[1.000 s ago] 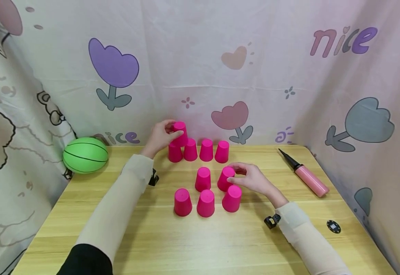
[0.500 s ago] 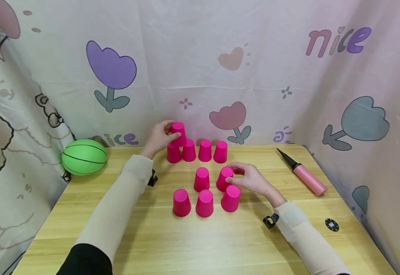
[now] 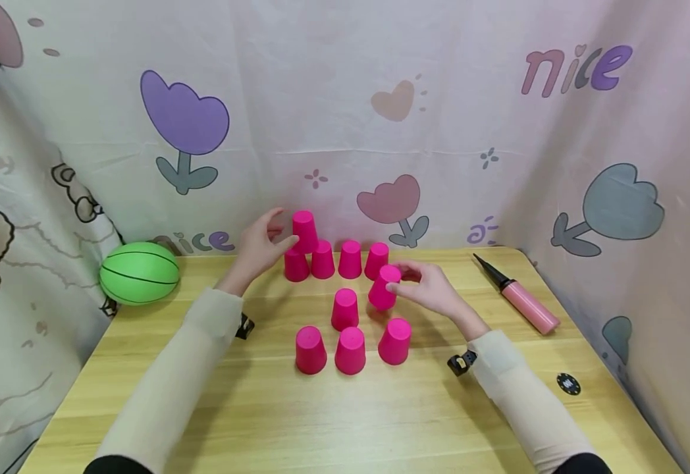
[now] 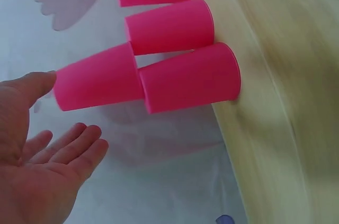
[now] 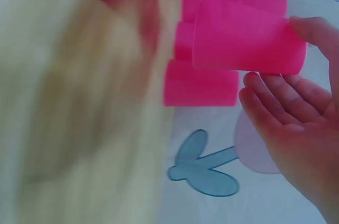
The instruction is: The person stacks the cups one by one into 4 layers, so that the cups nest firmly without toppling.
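At the back edge, a row of several upside-down pink cups [image 3: 351,260] stands. One more pink cup [image 3: 305,232] rests on top at the row's left end, across the two leftmost. My left hand [image 3: 256,251] is beside that upper cup with fingers spread and away from it; the thumb tip is right at its side. My right hand [image 3: 430,289] pinches another pink cup [image 3: 384,288] between thumb and fingers, tilted and raised off the table. In the right wrist view this held cup [image 5: 249,36] overlaps the back row.
A single pink cup [image 3: 345,309] stands mid-table, with three pink cups [image 3: 350,351] in front. A green ball [image 3: 139,273] sits at the back left. To the right lie a pink hand pump [image 3: 525,303] and a black round chip [image 3: 568,384]. A printed curtain [image 3: 297,99] hangs behind.
My left hand has let go of the upper cup and drawn back left; that cup stays stacked. My right hand has lifted its cup off the table and moved it slightly toward the back.
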Demonstrator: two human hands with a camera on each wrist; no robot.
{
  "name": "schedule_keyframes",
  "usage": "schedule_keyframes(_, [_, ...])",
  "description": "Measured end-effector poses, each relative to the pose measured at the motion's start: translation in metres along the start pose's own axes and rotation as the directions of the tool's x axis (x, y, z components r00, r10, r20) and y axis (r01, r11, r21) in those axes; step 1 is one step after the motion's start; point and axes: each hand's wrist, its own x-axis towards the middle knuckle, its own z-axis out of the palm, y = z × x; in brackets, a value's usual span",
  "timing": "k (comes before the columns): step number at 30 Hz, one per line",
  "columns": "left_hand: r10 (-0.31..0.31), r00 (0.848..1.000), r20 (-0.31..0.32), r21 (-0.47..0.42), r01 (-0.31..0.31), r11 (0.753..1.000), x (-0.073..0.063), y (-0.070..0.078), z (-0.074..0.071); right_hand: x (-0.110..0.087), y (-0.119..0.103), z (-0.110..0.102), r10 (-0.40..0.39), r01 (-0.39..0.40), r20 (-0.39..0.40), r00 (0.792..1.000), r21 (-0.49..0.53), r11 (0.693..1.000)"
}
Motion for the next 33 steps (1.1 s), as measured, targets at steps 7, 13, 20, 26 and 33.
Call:
schedule_keyframes(7, [0.069,0.998,-0.011,-0.007,-0.069,0.998,-0.033,0.001,-0.011,0.027,-0.018,-0.010,-0.025,0.026,-0.057,0.998,0.011,1.000])
schedule_keyframes(13, [0.061,0.997,0.049,0.007,-0.062,0.998,-0.059,-0.001,-0.013,0.048,-0.026,-0.009,-0.064,0.063,-0.079,0.995,-0.021,0.998])
schedule_keyframes(20, [0.133,0.982,0.134,0.014,-0.136,0.991,-0.084,-0.004,-0.013,0.069,-0.033,-0.010,-0.041,0.037,-0.103,0.994,-0.040,0.998])
schedule_keyframes(26, [0.177,0.945,0.274,-0.003,-0.183,0.983,-0.103,-0.010,-0.011,0.081,-0.032,-0.007,0.005,-0.011,-0.105,0.995,-0.060,0.998])
schedule_keyframes(33, [0.165,0.914,0.371,-0.019,-0.170,0.985,-0.120,-0.015,-0.004,0.088,-0.032,-0.004,0.005,-0.014,-0.139,0.990,-0.063,0.998])
